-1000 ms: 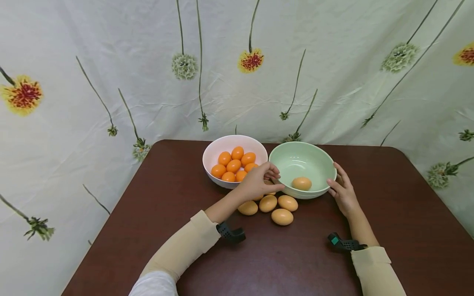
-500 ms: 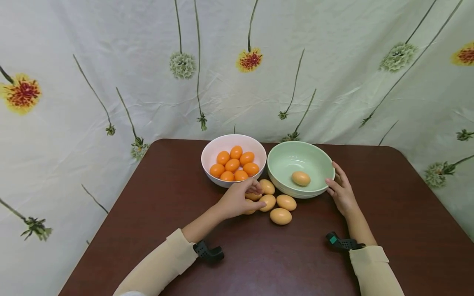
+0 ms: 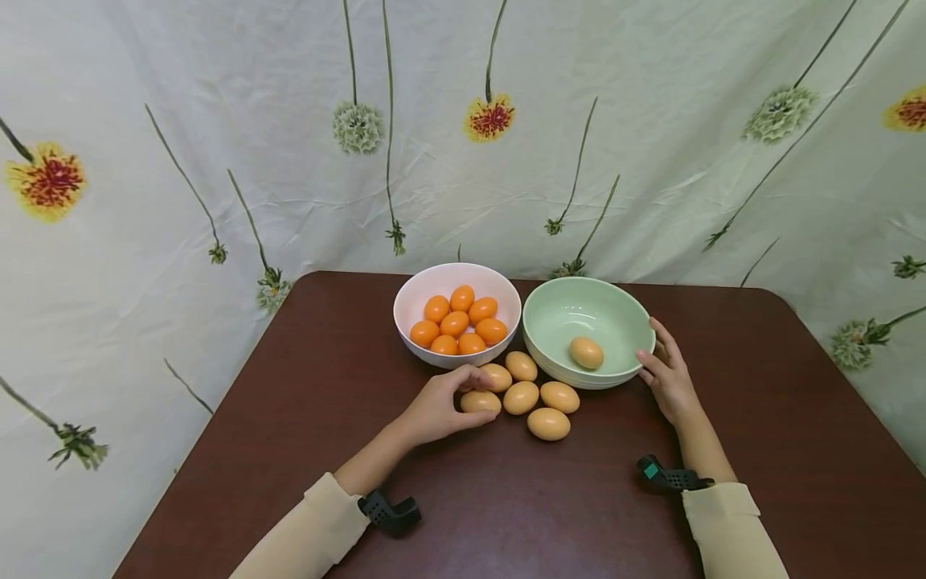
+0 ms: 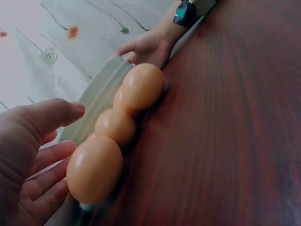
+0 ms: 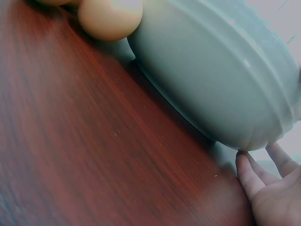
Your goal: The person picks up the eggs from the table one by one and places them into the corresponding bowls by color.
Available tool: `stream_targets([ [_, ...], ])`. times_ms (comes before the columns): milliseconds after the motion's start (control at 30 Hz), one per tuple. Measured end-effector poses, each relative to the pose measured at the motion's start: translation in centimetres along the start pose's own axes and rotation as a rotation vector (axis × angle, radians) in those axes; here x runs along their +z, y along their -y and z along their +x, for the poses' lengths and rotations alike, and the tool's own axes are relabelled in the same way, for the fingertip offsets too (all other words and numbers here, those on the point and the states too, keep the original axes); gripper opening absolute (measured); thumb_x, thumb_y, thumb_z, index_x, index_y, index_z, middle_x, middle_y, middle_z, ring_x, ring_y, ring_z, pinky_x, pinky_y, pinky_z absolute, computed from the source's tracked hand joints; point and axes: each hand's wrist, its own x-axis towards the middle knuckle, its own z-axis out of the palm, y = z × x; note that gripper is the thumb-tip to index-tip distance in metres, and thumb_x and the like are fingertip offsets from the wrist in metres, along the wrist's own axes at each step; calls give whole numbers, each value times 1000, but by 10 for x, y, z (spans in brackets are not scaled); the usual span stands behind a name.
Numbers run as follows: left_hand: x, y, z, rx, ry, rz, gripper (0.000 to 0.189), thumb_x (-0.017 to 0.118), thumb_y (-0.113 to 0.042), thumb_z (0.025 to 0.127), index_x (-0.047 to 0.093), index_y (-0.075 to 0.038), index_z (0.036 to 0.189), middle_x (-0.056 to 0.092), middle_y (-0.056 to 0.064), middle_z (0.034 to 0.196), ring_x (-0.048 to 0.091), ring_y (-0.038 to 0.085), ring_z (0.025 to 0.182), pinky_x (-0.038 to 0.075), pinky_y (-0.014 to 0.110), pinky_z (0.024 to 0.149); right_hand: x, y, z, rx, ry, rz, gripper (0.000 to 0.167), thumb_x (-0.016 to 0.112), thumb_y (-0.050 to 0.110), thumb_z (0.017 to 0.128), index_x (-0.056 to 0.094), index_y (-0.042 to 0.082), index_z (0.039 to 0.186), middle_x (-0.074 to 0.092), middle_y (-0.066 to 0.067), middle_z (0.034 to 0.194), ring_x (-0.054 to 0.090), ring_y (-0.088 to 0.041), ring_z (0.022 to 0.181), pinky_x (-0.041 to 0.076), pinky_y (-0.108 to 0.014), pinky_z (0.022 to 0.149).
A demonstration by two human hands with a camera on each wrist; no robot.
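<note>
My left hand (image 3: 437, 408) is spread, thumb and fingers parted around a brown egg (image 3: 481, 404) on the dark red table (image 3: 579, 507); I cannot tell whether my fingertips touch it. Five other brown eggs (image 3: 521, 398) lie just right of that hand; a pink bowl (image 3: 415, 310) of orange eggs (image 3: 454, 324) stands beyond it. My right hand (image 3: 673, 382), fingers apart, touches the green bowl (image 3: 571, 310) on its left, which holds a single egg (image 3: 587, 352).
</note>
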Motion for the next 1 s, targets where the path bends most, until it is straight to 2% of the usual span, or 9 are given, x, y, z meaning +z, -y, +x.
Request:
stream_targets([
  [267, -1, 11, -5, 27, -2, 100, 33, 82, -17, 79, 69, -9, 108, 68, -2, 104, 61, 15, 98, 48, 33, 91, 1, 0, 0, 11, -4, -3, 66, 53, 12, 100, 22, 22, 156, 25, -7, 144, 43, -14, 118, 47, -18, 86],
  [500, 1, 16, -7, 52, 24, 121, 29, 81, -21, 80, 70, -14, 106, 68, -6, 104, 59, 10, 97, 48, 31, 89, 2, 1, 1, 7, -2, -9, 66, 53, 12, 100, 21, 22, 157, 20, -12, 149, 42, -14, 119, 46, -18, 86],
  [733, 1, 17, -8, 4, 44, 127, 35, 82, -22, 78, 69, -15, 109, 67, -6, 106, 58, 11, 98, 49, 30, 86, 1, 1, 0, -2, -6, 0, 65, 54, 11, 99, 23, 22, 156, 28, -4, 141, 45, -11, 115, 47, -18, 85],
  [1000, 1, 21, -9, -38, 74, 68, 38, 82, -19, 77, 68, -14, 112, 65, -6, 109, 57, 11, 99, 53, 26, 80, -1, 0, -1, -10, -5, 7, 64, 54, 11, 99, 25, 22, 155, 31, 0, 137, 45, -11, 116, 47, -18, 86],
])
